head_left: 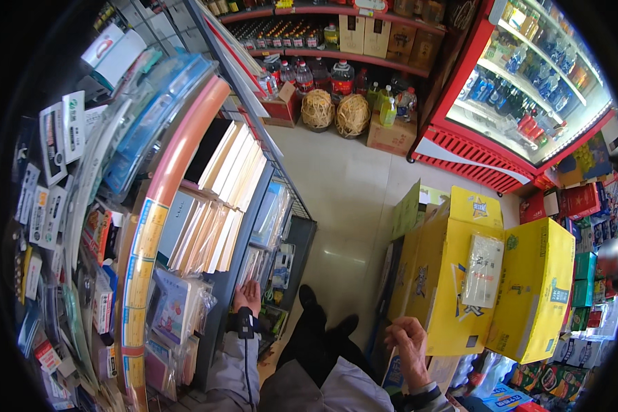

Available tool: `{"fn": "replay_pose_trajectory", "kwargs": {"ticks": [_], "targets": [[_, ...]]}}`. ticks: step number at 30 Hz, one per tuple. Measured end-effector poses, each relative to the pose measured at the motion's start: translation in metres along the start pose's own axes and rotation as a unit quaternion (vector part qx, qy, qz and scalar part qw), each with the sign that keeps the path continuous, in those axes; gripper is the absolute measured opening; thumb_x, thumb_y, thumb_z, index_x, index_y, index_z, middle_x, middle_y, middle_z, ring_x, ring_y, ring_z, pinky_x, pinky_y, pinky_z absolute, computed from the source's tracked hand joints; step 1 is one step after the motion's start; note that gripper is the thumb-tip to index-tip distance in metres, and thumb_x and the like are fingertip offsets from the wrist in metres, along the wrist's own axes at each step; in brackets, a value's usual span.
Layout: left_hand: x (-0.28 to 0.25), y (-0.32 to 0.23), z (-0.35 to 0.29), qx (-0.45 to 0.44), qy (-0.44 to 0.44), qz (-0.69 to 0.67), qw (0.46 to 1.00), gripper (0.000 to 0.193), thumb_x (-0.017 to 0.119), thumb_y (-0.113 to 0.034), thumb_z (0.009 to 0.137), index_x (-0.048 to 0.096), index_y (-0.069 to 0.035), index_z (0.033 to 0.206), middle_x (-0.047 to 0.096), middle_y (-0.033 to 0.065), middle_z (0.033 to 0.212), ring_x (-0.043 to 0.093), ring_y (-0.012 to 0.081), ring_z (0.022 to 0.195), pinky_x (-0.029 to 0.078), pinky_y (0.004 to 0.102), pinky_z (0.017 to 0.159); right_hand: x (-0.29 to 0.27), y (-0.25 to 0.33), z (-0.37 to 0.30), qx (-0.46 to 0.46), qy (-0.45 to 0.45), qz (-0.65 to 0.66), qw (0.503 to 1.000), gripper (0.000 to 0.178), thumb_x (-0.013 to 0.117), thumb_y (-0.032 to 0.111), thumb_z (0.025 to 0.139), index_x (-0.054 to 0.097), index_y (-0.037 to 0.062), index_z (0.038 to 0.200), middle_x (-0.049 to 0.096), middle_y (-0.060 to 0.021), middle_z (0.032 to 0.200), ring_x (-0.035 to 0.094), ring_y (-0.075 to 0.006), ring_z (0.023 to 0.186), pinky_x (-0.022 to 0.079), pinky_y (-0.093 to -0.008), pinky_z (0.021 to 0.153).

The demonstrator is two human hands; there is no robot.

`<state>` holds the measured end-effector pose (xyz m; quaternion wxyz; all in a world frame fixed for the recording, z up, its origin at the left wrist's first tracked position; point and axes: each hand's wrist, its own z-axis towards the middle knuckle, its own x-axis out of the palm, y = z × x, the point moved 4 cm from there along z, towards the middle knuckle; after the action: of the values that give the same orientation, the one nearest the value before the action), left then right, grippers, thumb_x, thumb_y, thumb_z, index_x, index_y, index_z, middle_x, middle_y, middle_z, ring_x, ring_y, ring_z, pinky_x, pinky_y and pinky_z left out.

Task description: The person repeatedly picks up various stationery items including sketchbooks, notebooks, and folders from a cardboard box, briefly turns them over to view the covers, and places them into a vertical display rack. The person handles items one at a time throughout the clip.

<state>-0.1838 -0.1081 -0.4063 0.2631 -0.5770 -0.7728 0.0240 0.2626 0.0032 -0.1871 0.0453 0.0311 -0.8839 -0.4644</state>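
My left hand (248, 298) reaches down to the lower shelf of the grey rack on the left. Its fingers stretch toward clear-wrapped packets (253, 265) and look open; whether they touch the packets is hard to tell. Loosely curled, my right hand (409, 348) hovers beside a large yellow carton (446, 264), with nothing visible in it. On the rack's upper level stand a row of cream-edged notebooks (230, 168) and a second row of books (206, 233). Below them lie plastic-wrapped notebooks (175, 302) with a pastel cover.
A red-framed drinks fridge (453, 147) stands at the far right. Another yellow carton (532, 295) adjoins the first, with a white packet (483, 270) on top. Two woven round jars (352, 115) sit on the floor (336, 178) before bottle shelves. Packed stationery (51, 206) fills the left.
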Motion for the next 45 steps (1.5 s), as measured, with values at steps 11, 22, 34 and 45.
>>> {"fn": "replay_pose_trajectory", "kwargs": {"ticks": [11, 22, 34, 45], "targets": [[-0.004, 0.011, -0.026, 0.055, -0.087, 0.04, 0.994, 0.034, 0.055, -0.033, 0.105, 0.061, -0.004, 0.121, 0.067, 0.0089, 0.112, 0.068, 0.0229, 0.106, 0.057, 0.04, 0.097, 0.102, -0.018, 0.052, 0.11, 0.259, -0.113, 0.953, 0.032, 0.06, 0.02, 0.101, 0.059, -0.0015, 0.125, 0.07, -0.0084, 0.101, 0.067, -0.0148, 0.084, 0.054, -0.0278, 0.069], [0.018, 0.001, -0.103, 0.223, -0.043, 0.312, 0.922, 0.032, 0.063, -0.025, 0.099, 0.059, -0.008, 0.126, 0.057, 0.0062, 0.128, 0.05, 0.0182, 0.126, 0.036, 0.0389, 0.113, 0.302, -0.093, 0.159, -0.108, 0.342, -0.271, 0.893, 0.055, 0.06, 0.026, 0.096, 0.047, 0.0033, 0.144, 0.07, -0.0194, 0.083, 0.071, -0.0329, 0.082, 0.054, -0.0453, 0.077], [0.019, -0.004, -0.094, 0.206, -0.067, 0.281, 0.935, 0.019, 0.065, -0.021, 0.098, 0.061, -0.01, 0.113, 0.061, 0.0029, 0.112, 0.056, 0.0157, 0.11, 0.042, 0.0341, 0.103, 0.379, -0.104, 0.193, -0.122, 0.301, -0.339, 0.883, 0.053, 0.059, 0.039, 0.096, 0.051, 0.0149, 0.143, 0.072, -0.0257, 0.097, 0.068, -0.0465, 0.095, 0.052, -0.0572, 0.08], [0.023, -0.002, -0.106, 0.198, -0.058, 0.314, 0.927, 0.028, 0.063, -0.018, 0.098, 0.056, -0.01, 0.124, 0.059, 0.0047, 0.119, 0.055, 0.0184, 0.118, 0.039, 0.0394, 0.11, 0.368, -0.109, 0.183, -0.107, 0.271, -0.31, 0.905, 0.049, 0.066, 0.035, 0.091, 0.057, 0.0105, 0.132, 0.074, -0.018, 0.09, 0.071, -0.0384, 0.086, 0.054, -0.0481, 0.076]]}}
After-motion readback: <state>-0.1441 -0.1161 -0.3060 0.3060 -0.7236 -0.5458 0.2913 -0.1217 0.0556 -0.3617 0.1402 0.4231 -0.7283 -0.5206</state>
